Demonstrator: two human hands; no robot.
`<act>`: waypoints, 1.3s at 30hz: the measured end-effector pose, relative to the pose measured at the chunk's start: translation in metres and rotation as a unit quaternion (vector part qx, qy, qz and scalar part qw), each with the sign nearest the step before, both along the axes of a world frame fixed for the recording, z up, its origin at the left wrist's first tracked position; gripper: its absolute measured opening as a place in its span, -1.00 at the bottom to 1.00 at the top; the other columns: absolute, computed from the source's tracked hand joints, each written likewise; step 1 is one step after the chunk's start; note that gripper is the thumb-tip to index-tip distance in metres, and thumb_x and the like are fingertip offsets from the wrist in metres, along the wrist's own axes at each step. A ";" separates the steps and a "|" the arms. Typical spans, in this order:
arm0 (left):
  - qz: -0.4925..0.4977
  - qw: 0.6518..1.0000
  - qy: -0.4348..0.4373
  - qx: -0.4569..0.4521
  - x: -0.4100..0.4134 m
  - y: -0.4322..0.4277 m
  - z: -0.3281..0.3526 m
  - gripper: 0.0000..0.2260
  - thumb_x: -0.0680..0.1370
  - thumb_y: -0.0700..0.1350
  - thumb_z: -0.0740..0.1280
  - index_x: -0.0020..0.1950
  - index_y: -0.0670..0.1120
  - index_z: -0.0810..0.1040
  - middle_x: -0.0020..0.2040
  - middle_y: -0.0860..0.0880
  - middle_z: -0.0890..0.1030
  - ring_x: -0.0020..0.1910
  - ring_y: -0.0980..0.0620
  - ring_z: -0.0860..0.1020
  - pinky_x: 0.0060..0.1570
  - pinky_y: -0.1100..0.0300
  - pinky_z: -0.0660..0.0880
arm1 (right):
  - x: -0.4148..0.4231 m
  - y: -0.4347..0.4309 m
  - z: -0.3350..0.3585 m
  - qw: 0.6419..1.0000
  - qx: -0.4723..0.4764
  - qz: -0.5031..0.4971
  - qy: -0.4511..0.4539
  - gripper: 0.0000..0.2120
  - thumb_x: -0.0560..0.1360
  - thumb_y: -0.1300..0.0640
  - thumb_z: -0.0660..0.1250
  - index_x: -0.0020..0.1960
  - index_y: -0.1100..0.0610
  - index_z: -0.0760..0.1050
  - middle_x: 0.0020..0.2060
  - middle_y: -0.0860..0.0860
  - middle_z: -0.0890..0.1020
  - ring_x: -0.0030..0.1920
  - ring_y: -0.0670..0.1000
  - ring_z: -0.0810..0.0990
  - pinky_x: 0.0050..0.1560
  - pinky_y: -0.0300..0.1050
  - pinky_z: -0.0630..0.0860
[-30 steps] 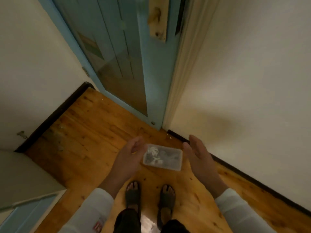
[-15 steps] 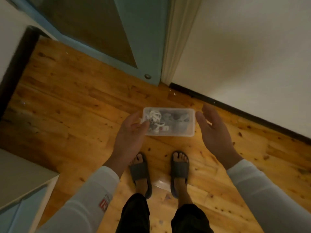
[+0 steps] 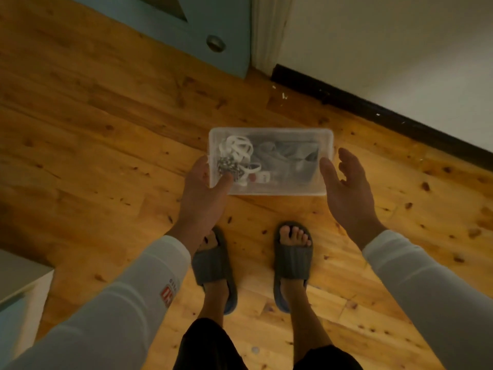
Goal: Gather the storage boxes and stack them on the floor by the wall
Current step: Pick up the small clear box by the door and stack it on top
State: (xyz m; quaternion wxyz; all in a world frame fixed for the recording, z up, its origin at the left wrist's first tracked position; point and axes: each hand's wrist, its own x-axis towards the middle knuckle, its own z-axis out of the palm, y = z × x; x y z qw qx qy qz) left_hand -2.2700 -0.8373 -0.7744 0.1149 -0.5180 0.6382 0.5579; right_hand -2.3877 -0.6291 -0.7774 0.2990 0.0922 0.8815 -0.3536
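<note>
Nearest, two feet in grey slippers point(image 3: 293, 259) stand side by side on the wooden floor point(image 3: 93, 145), with bare boards open to the left, right and ahead of the toes. A pale cabinet point(image 3: 18, 284) cuts into the lower left corner and is the only thing crowding that side. Two white sleeves point(image 3: 128, 305) reach forward from the bottom corners. The left hand point(image 3: 202, 193) grips the left end of the box point(image 3: 288, 138): its thumb lies over the near left corner of the lid and its fingers curl under the side, clamped on it. The right hand point(image 3: 349, 193) is held palm inward just beside the right end, fingers apart and loosely bent, thumb at the near right corner; whether it touches cannot be told. The box is a clear, lidded plastic rectangle, long side across the view, held level above the floor ahead of the toes. Through it show a white coiled cord point(image 3: 237, 148) at the left and grey cloth point(image 3: 290, 158) at the right. Beyond lies a strip of bare floor, then a black skirting point(image 3: 373, 108) running along the white wall point(image 3: 386, 49) to the right. A blue door point(image 3: 229, 20) with a round metal stud point(image 3: 215, 43) closes the far end, meeting the wall at a pale frame point(image 3: 264, 36).
</note>
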 end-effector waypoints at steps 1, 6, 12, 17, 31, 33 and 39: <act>-0.010 1.000 -0.004 -0.006 -0.003 0.000 -0.009 -0.63 0.56 -0.11 0.38 0.10 0.35 0.35 -0.03 0.36 0.39 -0.17 0.61 0.44 -0.30 0.61 0.37 | -0.001 0.000 -0.012 1.000 0.001 -0.005 -0.004 -0.36 0.53 -0.29 0.16 0.51 -0.03 0.18 0.47 -0.02 0.32 0.41 0.01 0.33 0.34 0.03 0.32; -0.045 0.998 -0.036 -0.028 -0.014 -0.018 -0.045 -0.30 0.51 0.05 0.41 0.57 0.07 0.14 0.50 0.03 0.23 0.44 0.05 0.25 0.21 0.17 0.28 | -0.010 0.001 -0.051 0.999 0.014 -0.038 -0.010 -0.26 0.47 -0.36 0.18 0.53 0.00 0.16 0.47 0.00 0.32 0.41 0.04 0.33 0.31 -0.02 0.30; -0.067 0.994 -0.079 -0.046 -0.022 -0.027 -0.078 -0.11 0.43 0.16 0.46 0.60 0.02 0.02 0.58 -0.07 0.11 0.52 -0.13 0.20 0.38 -0.07 0.33 | -0.019 0.005 -0.087 0.998 -0.001 -0.047 -0.044 -0.22 0.42 -0.38 0.23 0.47 0.06 0.25 0.31 0.04 0.49 0.21 0.11 0.49 0.01 -0.11 0.38; -0.036 0.998 -0.048 -0.024 -0.028 -0.028 -0.095 -0.36 0.38 0.07 0.53 0.39 -0.02 0.38 0.32 -0.04 0.50 0.26 -0.06 0.50 0.22 -0.01 0.50 | -0.021 0.006 -0.104 0.993 -0.032 -0.094 -0.072 -0.28 0.37 -0.37 0.30 0.39 0.02 0.35 0.09 -0.07 0.56 -0.02 -0.03 0.54 -0.14 -0.17 0.42; -0.012 0.999 -0.036 0.035 -0.027 -0.023 -0.084 -0.48 0.45 -0.01 0.50 0.34 -0.08 0.41 0.17 -0.02 0.58 0.12 -0.02 0.58 0.04 0.04 0.57 | -0.026 0.015 -0.099 0.974 -0.096 -0.163 -0.126 -0.62 0.27 -0.29 0.47 -0.03 -0.12 0.53 -0.09 -0.15 0.64 -0.07 -0.10 0.60 -0.20 -0.18 0.49; -0.017 0.998 -0.040 0.039 -0.025 -0.021 -0.077 -0.47 0.45 0.01 0.50 0.36 -0.07 0.41 0.19 -0.02 0.58 0.13 -0.03 0.58 0.06 0.01 0.58 | -0.024 0.017 -0.094 0.974 -0.093 -0.166 -0.124 -0.65 0.28 -0.29 0.47 -0.06 -0.13 0.53 -0.13 -0.17 0.63 -0.11 -0.13 0.59 -0.25 -0.23 0.48; -0.028 0.998 -0.037 0.038 -0.020 -0.015 -0.048 -0.47 0.45 0.05 0.49 0.34 -0.06 0.40 0.20 -0.03 0.56 0.13 -0.05 0.57 0.11 -0.06 0.56 | -0.023 0.024 -0.062 0.975 -0.088 -0.169 -0.111 -0.71 0.32 -0.24 0.47 -0.11 -0.09 0.54 -0.17 -0.15 0.63 -0.15 -0.10 0.58 -0.26 -0.20 0.45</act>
